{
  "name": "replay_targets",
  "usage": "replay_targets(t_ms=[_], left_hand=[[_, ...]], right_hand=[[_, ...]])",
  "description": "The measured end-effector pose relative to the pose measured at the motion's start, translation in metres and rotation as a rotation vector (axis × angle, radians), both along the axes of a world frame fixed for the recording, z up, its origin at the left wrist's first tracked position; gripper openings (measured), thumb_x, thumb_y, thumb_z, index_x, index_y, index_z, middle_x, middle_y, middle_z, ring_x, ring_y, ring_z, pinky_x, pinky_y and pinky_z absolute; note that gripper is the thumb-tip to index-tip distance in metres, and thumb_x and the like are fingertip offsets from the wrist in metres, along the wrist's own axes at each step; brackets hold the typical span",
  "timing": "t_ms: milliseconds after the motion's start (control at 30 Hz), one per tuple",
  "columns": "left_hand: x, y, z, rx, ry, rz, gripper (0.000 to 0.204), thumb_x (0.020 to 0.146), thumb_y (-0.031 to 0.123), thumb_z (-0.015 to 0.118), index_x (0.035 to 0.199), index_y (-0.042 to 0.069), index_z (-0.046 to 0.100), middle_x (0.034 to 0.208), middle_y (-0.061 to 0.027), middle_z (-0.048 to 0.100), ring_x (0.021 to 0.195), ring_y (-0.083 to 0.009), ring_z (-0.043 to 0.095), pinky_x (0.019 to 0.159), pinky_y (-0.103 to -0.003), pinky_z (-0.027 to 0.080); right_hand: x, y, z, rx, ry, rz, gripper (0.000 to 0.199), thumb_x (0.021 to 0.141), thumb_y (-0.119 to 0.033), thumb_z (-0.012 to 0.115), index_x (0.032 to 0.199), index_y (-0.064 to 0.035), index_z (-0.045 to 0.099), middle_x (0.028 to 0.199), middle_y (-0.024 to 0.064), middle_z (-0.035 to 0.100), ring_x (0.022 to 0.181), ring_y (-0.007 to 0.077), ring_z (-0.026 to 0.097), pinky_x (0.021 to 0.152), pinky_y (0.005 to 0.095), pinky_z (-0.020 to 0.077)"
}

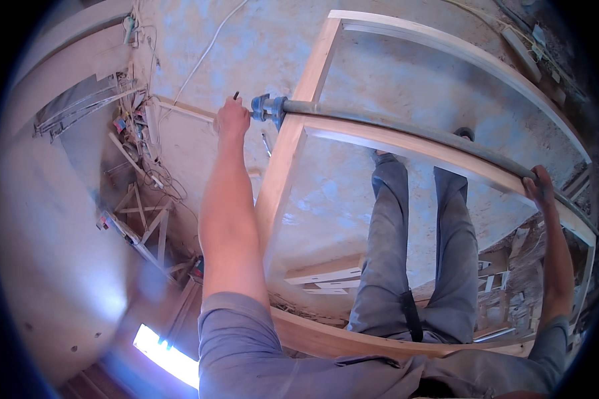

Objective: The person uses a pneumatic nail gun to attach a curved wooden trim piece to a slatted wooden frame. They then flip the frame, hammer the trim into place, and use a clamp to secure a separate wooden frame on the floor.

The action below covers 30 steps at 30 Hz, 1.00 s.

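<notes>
A large pale wooden frame [289, 149] with a middle crossbar [393, 144] surrounds my legs. Along the crossbar lies a long grey pipe clamp [406, 126], its blue screw head [268, 108] against the outside of the frame's left side piece. My left hand [233, 120] is closed at the outer end of that head, round the clamp's handle; a short dark bar end sticks up above the fingers. Toward the right end, my right hand [541, 188] wraps round the pipe just above the crossbar. The clamp's far right end is hard to make out.
A dusty floor [186, 26] carries a pale cable [209, 50] at the far left. Tangled wires, tools and a small wooden trestle [146, 216] stand on the left. Wood offcuts [326, 276] lie below the frame, with more scraps at the right. A bright opening [166, 356] glows at lower left.
</notes>
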<state>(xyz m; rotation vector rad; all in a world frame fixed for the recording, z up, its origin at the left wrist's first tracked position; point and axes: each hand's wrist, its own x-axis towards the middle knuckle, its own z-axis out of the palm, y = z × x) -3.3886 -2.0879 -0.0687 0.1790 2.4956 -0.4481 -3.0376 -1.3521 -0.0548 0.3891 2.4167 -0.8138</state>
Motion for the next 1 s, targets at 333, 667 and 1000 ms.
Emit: replay_targets(t_ms=[333,667,1000], left_hand=[[0.017,0.048,0.053,0.425,0.666,-0.015,0.053,0.088,0.024,0.062,0.131,-0.004,0.050,0.124,-0.0260,0.056,0.119,-0.0389,0.049,0.103,-0.049,0.035],[0.108,0.212,0.288,0.327,0.210,-0.413,0.050,0.076,0.009,0.064,0.123,-0.001,0.053,0.118,-0.0186,0.056,0.113,-0.0358,0.050,0.105,-0.049,0.033],[0.132,0.167,0.503,0.060,0.287,-0.860,0.028,0.086,0.031,0.057,0.085,0.006,0.069,0.086,-0.0141,0.068,0.079,-0.0324,0.063,0.079,-0.046,0.054]], right_hand=[[-0.036,0.038,-0.006,0.044,0.059,0.189,0.018,0.085,-0.018,0.063,0.088,-0.0029,0.053,0.074,0.0204,0.053,0.070,0.0372,0.052,0.065,0.0433,0.0420],[-0.042,-0.005,0.159,-0.056,-0.100,0.301,0.037,0.086,-0.044,0.063,0.080,-0.0069,0.062,0.074,0.0189,0.063,0.074,0.0418,0.061,0.068,0.0477,0.0478],[0.001,-0.053,0.345,-0.198,0.002,0.207,0.039,0.082,-0.046,0.065,0.082,-0.0071,0.064,0.073,0.0183,0.064,0.072,0.0419,0.062,0.063,0.0477,0.0482]])
